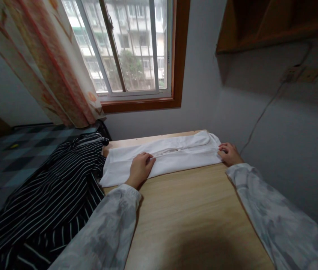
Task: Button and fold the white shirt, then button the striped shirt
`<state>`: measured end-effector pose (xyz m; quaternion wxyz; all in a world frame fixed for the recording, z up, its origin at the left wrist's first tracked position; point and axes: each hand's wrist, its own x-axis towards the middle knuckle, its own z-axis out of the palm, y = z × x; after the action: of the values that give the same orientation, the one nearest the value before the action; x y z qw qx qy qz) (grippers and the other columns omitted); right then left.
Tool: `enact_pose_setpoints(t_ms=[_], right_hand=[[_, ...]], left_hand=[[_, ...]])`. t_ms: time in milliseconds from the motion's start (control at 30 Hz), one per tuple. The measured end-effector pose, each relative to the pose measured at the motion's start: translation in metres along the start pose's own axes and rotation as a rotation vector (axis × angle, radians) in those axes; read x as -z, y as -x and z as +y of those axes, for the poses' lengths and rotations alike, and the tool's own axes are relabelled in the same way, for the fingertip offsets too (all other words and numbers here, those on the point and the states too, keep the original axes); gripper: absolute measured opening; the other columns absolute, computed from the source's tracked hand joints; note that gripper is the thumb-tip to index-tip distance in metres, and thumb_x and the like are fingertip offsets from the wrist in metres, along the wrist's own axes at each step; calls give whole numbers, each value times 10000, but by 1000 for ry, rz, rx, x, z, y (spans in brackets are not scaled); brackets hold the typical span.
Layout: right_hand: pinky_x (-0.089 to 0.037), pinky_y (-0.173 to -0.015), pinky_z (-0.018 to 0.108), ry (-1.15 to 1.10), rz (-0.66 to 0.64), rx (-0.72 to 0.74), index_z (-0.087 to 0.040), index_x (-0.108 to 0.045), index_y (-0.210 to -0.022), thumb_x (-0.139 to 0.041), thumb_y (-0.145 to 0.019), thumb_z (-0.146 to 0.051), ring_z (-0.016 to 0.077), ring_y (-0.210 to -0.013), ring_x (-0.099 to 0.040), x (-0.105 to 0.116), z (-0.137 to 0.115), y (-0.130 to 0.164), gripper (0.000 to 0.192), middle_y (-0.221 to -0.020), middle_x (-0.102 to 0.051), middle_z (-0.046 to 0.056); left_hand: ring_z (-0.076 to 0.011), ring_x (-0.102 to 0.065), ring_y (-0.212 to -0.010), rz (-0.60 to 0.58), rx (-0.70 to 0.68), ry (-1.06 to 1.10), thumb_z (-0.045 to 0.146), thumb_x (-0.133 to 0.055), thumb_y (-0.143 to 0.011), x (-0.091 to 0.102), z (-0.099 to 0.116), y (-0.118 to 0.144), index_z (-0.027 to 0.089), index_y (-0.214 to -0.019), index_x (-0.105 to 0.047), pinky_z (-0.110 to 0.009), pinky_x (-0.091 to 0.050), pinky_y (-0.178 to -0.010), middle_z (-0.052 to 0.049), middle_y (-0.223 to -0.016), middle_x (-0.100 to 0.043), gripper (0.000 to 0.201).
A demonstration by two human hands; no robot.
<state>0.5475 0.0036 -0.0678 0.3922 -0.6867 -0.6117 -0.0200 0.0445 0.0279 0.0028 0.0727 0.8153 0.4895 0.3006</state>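
Left hand (140,169) on white cloth (122,161), right hand (232,153) at its end, likely keeping it flat, though whether the curled fingers (145,155) grip, I can't tell!

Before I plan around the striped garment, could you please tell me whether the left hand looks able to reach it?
Probably yes: the left hand is on the white cloth, the striped garment lies by its left end, and nothing upright appears to stand between.
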Motion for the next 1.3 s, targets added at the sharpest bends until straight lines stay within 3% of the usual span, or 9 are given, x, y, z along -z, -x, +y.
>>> enact_pose_setpoints(t_ms=[233, 433, 533, 633, 767, 900, 1033, 1300], right_hand=[[-574, -909, 424, 40, -9, -25, -205, -745, -976, -583, -909, -381, 297, -992, -685, 3, -6, -1, 249, -1088, -711, 152], [-521, -1027, 525, 193, 121, -43, -202, -702, -1061, -660, -903, -581, 374, -1086, -643, 0, 1, 2, 413, -1091, -712, 184], [-514, -1021, 537, 239, 89, -82, -167, -690, -1190, -603, -940, -588, 398, -1115, -635, 1, -3, 5, 497, -1176, -716, 227], [-499, -1035, 550, 260, 81, -46, -155, -674, -1295, -592, -957, -537, 414, -1147, -625, 5, -12, 7, 517, -1257, -721, 237], [-507, -1009, 513, 280, 44, -12, -181, -671, -1339, -570, -970, -417, 380, -1127, -652, 11, -23, 7, 450, -1286, -734, 199], [-504, -984, 456, 346, -16, -58, -169, -690, -1284, -532, -975, -331, 346, -1140, -666, 15, -27, 8, 383, -1272, -737, 182], [-477, -958, 432, 468, -31, -77, -144, -705, -1265, -522, -966, -241, 341, -1134, -657, 20, -31, 9, 364, -1248, -732, 197], [-461, -913, 427, 534, -53, -130, -153, -741, -1197, -512, -942, -199, 337, -1093, -644, 26, -39, 10, 346, -1195, -740, 192]], left_hand=[[-236, -723, -943, 59, 118, -25, 461, -553, -1068, 1, 7, 4, 224, -1021, -758, -336, -505, -794, -67, -1108, -771, 318], [-253, -726, -970, 59, 184, -122, 492, -542, -1078, 3, 9, 4, 234, -1022, -773, -338, -502, -776, -75, -1112, -780, 350], [-287, -713, -1080, 119, 120, -183, 399, -545, -1081, 6, 11, 4, 225, -1139, -765, -387, -532, -930, -108, -1219, -764, 286], [-318, -664, -1243, 145, -44, -213, 296, -542, -1076, 8, 11, 5, 211, -1199, -747, -467, -503, -1104, -133, -1369, -724, 253], [-282, -655, -1323, 58, -196, -124, 361, -454, -1133, 6, 12, 6, 232, -1149, -747, -460, -511, -1168, -90, -1507, -685, 321], [-279, -589, -1469, -63, -257, -111, 506, -432, -1136, 1, 11, 9, 202, -1369, -692, -445, -460, -1263, -116, -1667, -559, 463], [-324, -382, -1646, -216, -191, -219, 602, -393, -1123, -5, 6, 10, 151, -1655, -477, -516, -301, -1365, -151, -1758, -427, 702], [-352, -302, -1680, -305, -39, -356, 666, -307, -1115, -4, -4, 9, 173, -1726, -378, -547, -220, -1377, -124, -1790, -369, 788]])
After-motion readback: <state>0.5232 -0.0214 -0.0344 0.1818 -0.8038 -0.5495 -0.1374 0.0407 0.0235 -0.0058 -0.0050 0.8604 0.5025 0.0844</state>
